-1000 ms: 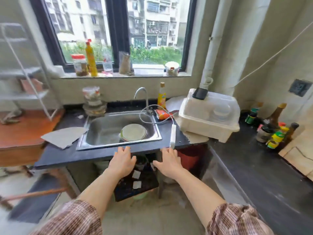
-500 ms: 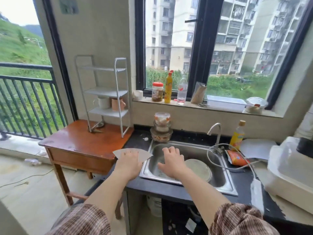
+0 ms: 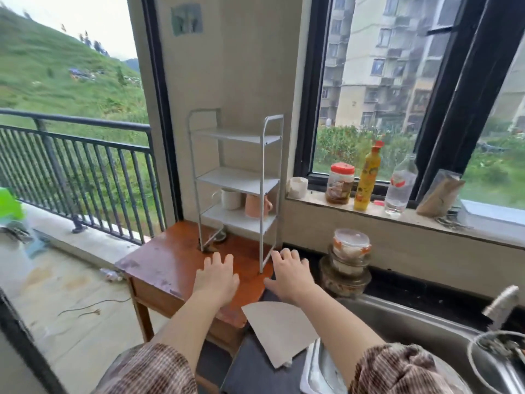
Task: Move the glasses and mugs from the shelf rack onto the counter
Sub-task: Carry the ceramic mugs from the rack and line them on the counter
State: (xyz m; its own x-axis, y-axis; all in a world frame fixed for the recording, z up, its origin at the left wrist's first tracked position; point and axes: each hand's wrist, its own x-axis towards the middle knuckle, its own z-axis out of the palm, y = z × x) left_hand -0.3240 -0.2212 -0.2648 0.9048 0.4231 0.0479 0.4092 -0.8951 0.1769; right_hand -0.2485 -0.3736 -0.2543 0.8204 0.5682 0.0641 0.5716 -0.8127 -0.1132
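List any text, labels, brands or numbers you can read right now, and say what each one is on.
No text here can be read.
Yellow plastic bottle with red cap: printed label, too blurred to read.
Clear plastic bottle with red-and-white label: lettering too small and blurred.
Red-lidded clear jar: no legible label.
Grey-green sign on the wall: shapes only, unreadable.
White mug and pink mug: no visible markings.

The pink mug (image 3: 258, 205) is partly hidden behind the shelf rack (image 3: 264, 177) post. Something glassy under the lowest shelf (image 3: 217, 237) is too blurred to identify. The sink (image 3: 426, 331) runs off the right edge.
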